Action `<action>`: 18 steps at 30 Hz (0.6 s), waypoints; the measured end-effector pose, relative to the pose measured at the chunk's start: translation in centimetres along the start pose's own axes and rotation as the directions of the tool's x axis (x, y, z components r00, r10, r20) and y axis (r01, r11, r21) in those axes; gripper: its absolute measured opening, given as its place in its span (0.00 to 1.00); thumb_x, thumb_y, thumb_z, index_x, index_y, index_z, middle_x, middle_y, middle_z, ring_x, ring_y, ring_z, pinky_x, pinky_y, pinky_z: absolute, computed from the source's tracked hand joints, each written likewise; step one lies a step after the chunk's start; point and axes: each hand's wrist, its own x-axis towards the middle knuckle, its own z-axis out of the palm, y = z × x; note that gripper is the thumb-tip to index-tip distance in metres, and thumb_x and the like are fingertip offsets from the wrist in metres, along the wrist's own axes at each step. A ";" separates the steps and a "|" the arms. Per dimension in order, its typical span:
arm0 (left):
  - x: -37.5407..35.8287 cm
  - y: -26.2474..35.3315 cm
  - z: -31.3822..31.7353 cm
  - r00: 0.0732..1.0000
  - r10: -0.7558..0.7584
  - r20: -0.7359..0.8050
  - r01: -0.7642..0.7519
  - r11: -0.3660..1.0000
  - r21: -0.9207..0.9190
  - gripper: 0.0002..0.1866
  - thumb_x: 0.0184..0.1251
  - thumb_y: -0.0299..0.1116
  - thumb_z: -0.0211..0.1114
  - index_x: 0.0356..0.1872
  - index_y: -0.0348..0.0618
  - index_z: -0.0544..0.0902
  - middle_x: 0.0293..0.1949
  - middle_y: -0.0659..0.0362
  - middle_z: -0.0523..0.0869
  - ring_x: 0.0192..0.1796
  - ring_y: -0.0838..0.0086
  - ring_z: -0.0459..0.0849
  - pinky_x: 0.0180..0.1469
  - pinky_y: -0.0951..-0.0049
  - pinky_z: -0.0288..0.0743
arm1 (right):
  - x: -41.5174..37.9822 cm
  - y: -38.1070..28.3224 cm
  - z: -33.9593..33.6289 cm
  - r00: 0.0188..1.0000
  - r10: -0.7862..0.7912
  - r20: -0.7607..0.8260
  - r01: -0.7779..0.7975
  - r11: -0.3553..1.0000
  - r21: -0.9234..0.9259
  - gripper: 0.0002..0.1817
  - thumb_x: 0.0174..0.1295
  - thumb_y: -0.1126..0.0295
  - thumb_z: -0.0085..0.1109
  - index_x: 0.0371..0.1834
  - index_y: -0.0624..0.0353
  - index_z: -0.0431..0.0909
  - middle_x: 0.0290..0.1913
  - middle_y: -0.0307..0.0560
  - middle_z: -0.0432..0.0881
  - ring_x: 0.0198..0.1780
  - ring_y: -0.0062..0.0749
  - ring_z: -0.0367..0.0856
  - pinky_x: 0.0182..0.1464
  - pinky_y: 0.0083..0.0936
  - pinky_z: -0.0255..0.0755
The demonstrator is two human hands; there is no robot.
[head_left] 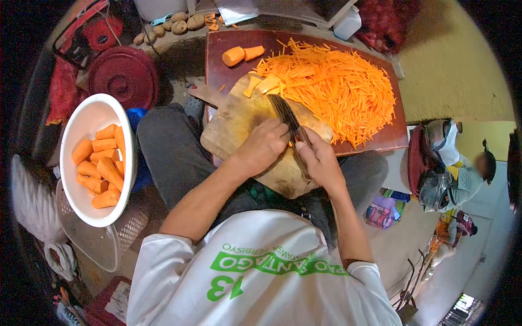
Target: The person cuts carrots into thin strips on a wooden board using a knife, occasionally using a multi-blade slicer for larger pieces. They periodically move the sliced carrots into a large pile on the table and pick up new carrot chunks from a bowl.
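— Orange shreds everywhere, weren't there?

— Yes, a heap of julienned carrot (pixel 331 95) covered the red tray (pixel 217 49) beyond the wooden cutting board (pixel 239 122).

— And the hands?

— The right hand (pixel 321 160) was closed round the knife (pixel 288 117), blade toward thin carrot slices (pixel 263 84) at the board's far edge. The left hand (pixel 263 145) lay curled on the board beside the blade, apparently gripping nothing. A white bowl (pixel 81 122) of peeled carrots (pixel 100 165) sat at the left.

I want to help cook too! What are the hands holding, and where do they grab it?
The right hand grips a knife by its handle. The left hand presses on the wooden cutting board beside the blade.
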 end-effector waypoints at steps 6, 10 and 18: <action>0.0 0.1 -0.5 0.994 -0.017 0.105 0.016 1.000 0.011 0.11 0.62 0.29 0.68 0.43 0.35 0.90 0.46 0.49 0.86 0.54 0.52 0.84 0.60 0.53 0.80 | -1.2 -1.9 -3.0 0.951 0.300 0.072 -0.308 0.939 0.152 0.22 0.82 0.69 0.57 0.75 0.66 0.76 0.39 0.36 0.83 0.37 0.20 0.80 0.41 0.23 0.75; 0.1 0.0 0.2 0.994 0.007 0.106 -0.014 0.998 0.062 0.12 0.64 0.30 0.66 0.45 0.36 0.90 0.46 0.50 0.87 0.55 0.53 0.83 0.61 0.51 0.79 | -2.2 -2.4 -2.6 0.949 0.310 0.062 -0.316 0.935 0.161 0.21 0.83 0.69 0.57 0.74 0.63 0.78 0.32 0.33 0.79 0.30 0.15 0.73 0.32 0.21 0.68; 0.2 0.4 -0.5 0.991 0.000 0.130 -0.011 0.996 0.088 0.13 0.68 0.30 0.64 0.45 0.34 0.91 0.50 0.49 0.88 0.56 0.54 0.83 0.62 0.54 0.76 | -3.3 -1.2 -2.1 0.978 0.207 0.028 -0.207 0.978 0.013 0.23 0.79 0.68 0.61 0.73 0.64 0.77 0.38 0.51 0.85 0.38 0.35 0.84 0.46 0.34 0.80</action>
